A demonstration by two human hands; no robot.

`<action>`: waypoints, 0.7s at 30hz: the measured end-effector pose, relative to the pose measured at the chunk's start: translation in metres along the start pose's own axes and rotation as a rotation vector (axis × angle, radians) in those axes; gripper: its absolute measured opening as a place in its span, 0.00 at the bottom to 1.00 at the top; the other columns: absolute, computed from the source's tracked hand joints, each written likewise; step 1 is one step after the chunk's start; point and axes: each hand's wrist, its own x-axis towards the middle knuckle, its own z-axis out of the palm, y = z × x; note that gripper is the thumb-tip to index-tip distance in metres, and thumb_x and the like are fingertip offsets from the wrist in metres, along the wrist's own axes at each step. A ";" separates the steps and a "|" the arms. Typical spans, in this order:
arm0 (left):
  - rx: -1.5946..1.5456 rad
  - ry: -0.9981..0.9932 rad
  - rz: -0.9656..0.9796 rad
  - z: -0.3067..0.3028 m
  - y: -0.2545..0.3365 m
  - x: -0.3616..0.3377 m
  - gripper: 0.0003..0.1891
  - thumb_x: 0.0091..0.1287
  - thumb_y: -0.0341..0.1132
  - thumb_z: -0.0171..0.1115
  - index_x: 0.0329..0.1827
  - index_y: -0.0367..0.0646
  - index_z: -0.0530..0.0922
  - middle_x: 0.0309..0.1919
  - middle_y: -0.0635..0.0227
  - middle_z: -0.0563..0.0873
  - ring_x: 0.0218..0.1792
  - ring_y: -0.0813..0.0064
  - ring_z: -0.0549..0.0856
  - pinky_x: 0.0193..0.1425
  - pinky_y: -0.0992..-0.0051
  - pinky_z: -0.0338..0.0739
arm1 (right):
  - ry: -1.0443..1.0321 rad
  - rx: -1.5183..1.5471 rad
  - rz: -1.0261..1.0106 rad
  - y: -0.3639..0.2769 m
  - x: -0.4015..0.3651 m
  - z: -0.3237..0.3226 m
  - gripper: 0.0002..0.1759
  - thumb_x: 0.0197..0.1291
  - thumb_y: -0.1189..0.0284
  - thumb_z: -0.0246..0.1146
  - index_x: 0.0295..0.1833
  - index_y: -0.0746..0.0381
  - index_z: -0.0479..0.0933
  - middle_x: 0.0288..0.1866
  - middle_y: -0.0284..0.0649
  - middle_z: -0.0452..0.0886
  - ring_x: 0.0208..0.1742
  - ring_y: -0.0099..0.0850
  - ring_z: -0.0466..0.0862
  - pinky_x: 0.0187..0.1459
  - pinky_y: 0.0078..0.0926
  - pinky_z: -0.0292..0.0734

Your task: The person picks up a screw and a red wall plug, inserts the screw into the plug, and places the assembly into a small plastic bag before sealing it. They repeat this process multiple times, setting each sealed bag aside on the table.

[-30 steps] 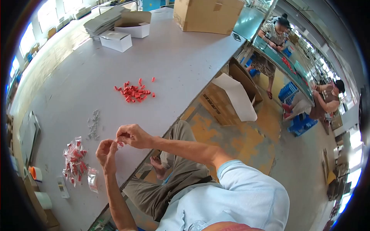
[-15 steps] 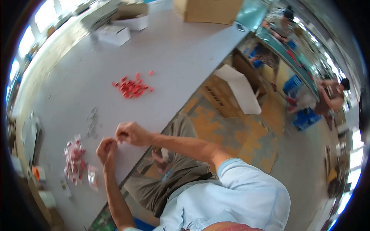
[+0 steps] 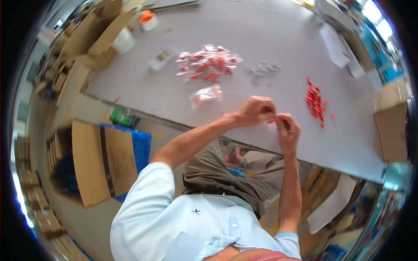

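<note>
My left hand (image 3: 254,111) and my right hand (image 3: 289,132) meet above the near edge of the table, fingertips pinched close together. A bit of red (image 3: 271,122) shows just under the fingers; what they pinch is too small and blurred to name. Beyond my left hand lies a heap of small clear bags with red pieces inside (image 3: 209,63). Nearer to me sits a separate clear packet (image 3: 206,95). Small grey metal-looking pieces (image 3: 264,71) are scattered behind my hands. To the right of my right hand is a pile of loose small red pieces (image 3: 314,102).
On the table (image 3: 244,26) stand an orange-and-white roll (image 3: 148,20), a small flat pack (image 3: 161,59) and white boxes (image 3: 335,48). A cardboard box (image 3: 392,119) is at the right. Below, at left, another carton (image 3: 102,163) rests by a blue crate (image 3: 141,145).
The view has swung round to the left, so the table's contents appear turned and shifted. My hands stay close together at the table edge, fingers still pinched.
</note>
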 end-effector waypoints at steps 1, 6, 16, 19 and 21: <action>0.014 0.043 -0.015 -0.003 0.002 0.000 0.05 0.66 0.24 0.72 0.43 0.37 0.86 0.36 0.66 0.90 0.40 0.78 0.88 0.43 0.74 0.85 | -0.045 0.010 -0.010 -0.003 0.001 0.002 0.04 0.72 0.76 0.69 0.48 0.65 0.85 0.33 0.33 0.84 0.33 0.19 0.81 0.36 0.19 0.76; -0.212 0.262 -0.008 -0.017 0.008 -0.007 0.02 0.71 0.24 0.69 0.43 0.38 0.86 0.36 0.68 0.90 0.39 0.79 0.87 0.41 0.74 0.84 | 0.074 0.180 0.163 -0.011 0.006 0.002 0.11 0.78 0.71 0.64 0.58 0.65 0.83 0.32 0.32 0.84 0.32 0.17 0.79 0.34 0.16 0.75; 0.029 0.614 -0.517 -0.211 -0.022 -0.003 0.13 0.65 0.31 0.71 0.52 0.39 0.89 0.36 0.67 0.92 0.33 0.80 0.89 0.40 0.76 0.85 | -0.002 0.085 0.122 -0.006 0.002 0.007 0.09 0.76 0.72 0.66 0.53 0.66 0.85 0.33 0.32 0.84 0.31 0.17 0.79 0.33 0.16 0.76; 0.608 0.584 -0.565 -0.229 -0.051 -0.017 0.18 0.63 0.37 0.74 0.55 0.43 0.88 0.38 0.67 0.92 0.38 0.75 0.91 0.45 0.74 0.87 | 0.036 -0.022 0.108 -0.018 0.004 0.022 0.07 0.74 0.74 0.67 0.51 0.66 0.86 0.32 0.32 0.84 0.31 0.17 0.80 0.34 0.17 0.77; 0.620 0.549 -0.598 -0.233 -0.054 -0.023 0.20 0.62 0.38 0.75 0.58 0.44 0.88 0.41 0.65 0.93 0.41 0.71 0.92 0.50 0.72 0.87 | -0.026 -0.208 -0.062 -0.023 0.005 0.038 0.06 0.71 0.76 0.68 0.49 0.66 0.87 0.33 0.34 0.85 0.32 0.18 0.80 0.35 0.19 0.78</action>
